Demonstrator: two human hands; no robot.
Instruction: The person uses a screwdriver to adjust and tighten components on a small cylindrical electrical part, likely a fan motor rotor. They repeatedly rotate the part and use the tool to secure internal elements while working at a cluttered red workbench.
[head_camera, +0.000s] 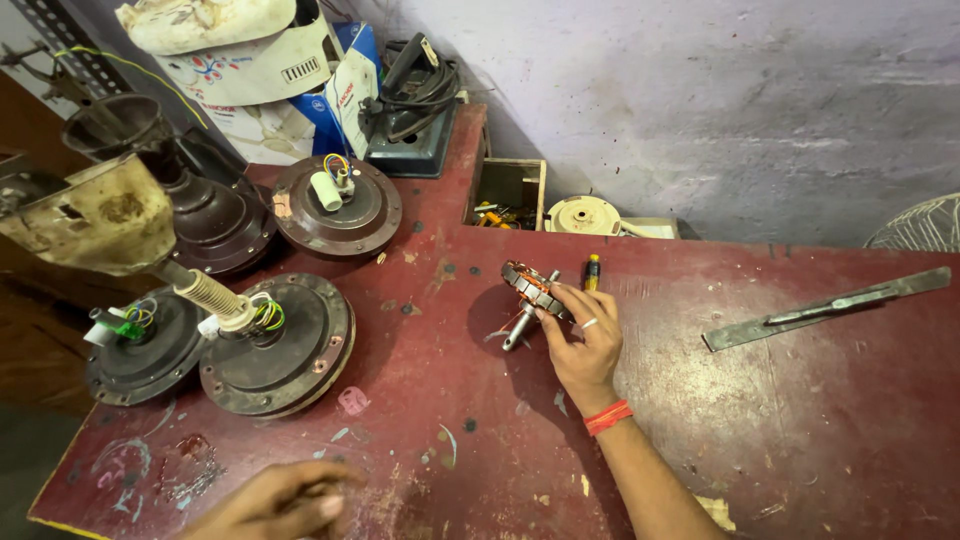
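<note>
My right hand (583, 338) reaches out over the dark red worktable (760, 420) and grips a round fan motor stator (530, 282) with copper windings and a metal shaft that points down toward the table. A ring is on one finger and an orange-red band on the wrist. A small yellow-handled screwdriver (592, 270) lies just beyond the fingers. My left hand (275, 503) is blurred at the bottom edge, fingers curled, resting near the table's front; whether it holds anything is unclear.
Several ceiling fan motor housings (278, 345) with coloured wires sit at the left. A flat metal bar (825, 305) lies at the right. At the back stand an old iron (412, 105), cardboard boxes (270, 90) and a wooden parts box (507, 190).
</note>
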